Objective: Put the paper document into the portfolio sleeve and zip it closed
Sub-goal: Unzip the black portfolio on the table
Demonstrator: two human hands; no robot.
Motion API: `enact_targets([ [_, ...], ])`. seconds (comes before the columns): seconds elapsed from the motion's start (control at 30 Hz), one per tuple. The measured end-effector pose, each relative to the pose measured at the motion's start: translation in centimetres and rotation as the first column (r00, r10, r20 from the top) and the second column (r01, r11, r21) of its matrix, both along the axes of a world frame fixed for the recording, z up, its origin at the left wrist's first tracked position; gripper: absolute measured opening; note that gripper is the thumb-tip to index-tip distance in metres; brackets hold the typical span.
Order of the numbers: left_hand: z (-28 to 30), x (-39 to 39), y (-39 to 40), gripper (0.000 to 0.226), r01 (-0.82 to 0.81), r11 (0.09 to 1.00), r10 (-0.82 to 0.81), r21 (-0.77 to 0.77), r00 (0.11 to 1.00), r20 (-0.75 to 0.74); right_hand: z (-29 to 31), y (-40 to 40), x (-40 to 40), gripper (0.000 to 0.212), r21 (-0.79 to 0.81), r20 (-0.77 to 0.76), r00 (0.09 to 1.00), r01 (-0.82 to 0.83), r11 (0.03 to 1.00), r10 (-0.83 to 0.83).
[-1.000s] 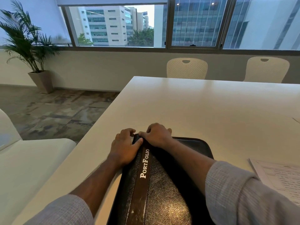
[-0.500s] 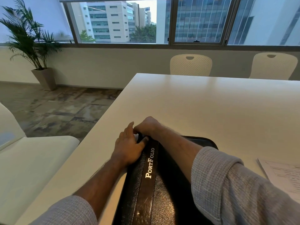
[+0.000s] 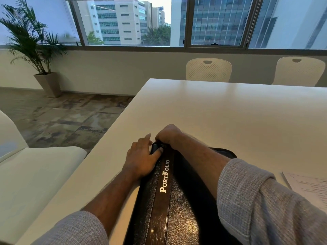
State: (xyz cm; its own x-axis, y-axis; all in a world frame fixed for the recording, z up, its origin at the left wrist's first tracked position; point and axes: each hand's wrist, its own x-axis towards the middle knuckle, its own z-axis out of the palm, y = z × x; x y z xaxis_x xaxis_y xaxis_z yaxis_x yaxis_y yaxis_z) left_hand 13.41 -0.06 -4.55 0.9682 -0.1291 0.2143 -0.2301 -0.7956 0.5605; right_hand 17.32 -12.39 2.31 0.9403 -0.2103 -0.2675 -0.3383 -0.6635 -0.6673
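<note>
A black leather portfolio with a brown strip marked "PortFolio" lies on the white table in front of me. My left hand rests flat on its far left corner, fingers straight, thumb on the brown strip. My right hand is curled over the portfolio's far edge at that same corner, gripping something there; what its fingers hold is hidden under the hand. A printed paper document lies on the table at the right, partly behind my right sleeve.
The table's left edge runs just left of the portfolio, with a white seat beyond it. Two white chairs stand at the far side. A potted palm stands in the left corner by the window.
My left hand's fingers have straightened and now lie flat on the corner. My right hand has shifted left along the far edge and curled tighter over the corner.
</note>
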Motion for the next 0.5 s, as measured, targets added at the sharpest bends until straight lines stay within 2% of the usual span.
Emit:
enact_targets([
  [0.17, 0.15, 0.13, 0.02, 0.051, 0.048, 0.995, -0.049, 0.085, 0.999, 0.018, 0.75, -0.81, -0.04, 0.014, -0.001, -0.08, 0.991, -0.105, 0.994, 0.105],
  [0.4, 0.21, 0.28, -0.11, 0.048, 0.049, 0.993, -0.049, 0.105, 0.999, 0.001, 0.55, -0.81, 0.1, 0.017, 0.093, -0.075, 0.995, -0.055, 0.994, 0.063],
  [0.5, 0.14, 0.44, -0.12, 0.047, 0.035, 0.994, -0.035, 0.1, 0.999, 0.0, -0.01, -0.68, 0.08, 0.012, 0.096, -0.041, 0.998, -0.033, 0.995, 0.037],
])
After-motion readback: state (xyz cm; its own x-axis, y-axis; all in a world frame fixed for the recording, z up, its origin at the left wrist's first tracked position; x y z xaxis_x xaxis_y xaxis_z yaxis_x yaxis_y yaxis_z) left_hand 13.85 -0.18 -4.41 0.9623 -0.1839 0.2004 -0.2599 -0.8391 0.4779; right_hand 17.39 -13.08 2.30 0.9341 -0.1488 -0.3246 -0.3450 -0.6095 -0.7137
